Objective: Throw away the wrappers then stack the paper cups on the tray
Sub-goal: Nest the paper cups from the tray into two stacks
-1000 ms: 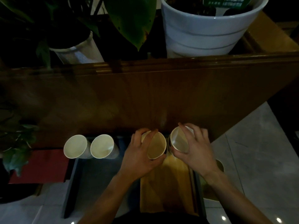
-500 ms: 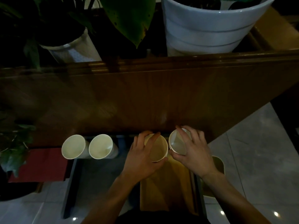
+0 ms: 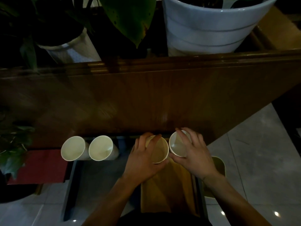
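Observation:
Four white paper cups stand in a row along the far edge of a low dark table. My left hand [image 3: 143, 158] is wrapped around the third cup [image 3: 160, 150], above the yellowish wooden tray [image 3: 169, 190]. My right hand [image 3: 193, 154] grips the fourth cup [image 3: 176, 145], which leans toward the third with its rim close to it. Two free cups [image 3: 72, 150] [image 3: 101, 150] stand upright side by side to the left. No wrappers are visible.
A brown wooden panel [image 3: 146, 98] rises just behind the cups. Large white plant pots [image 3: 208, 25] [image 3: 70, 48] stand beyond it. A bin [image 3: 219, 167] sits on the tiled floor at right. A red box [image 3: 39, 167] and a leafy plant [image 3: 13, 144] are at left.
The scene has shifted slightly downward in view. Both hands keep hold of their cups, and the right cup now sits a little closer to the left one.

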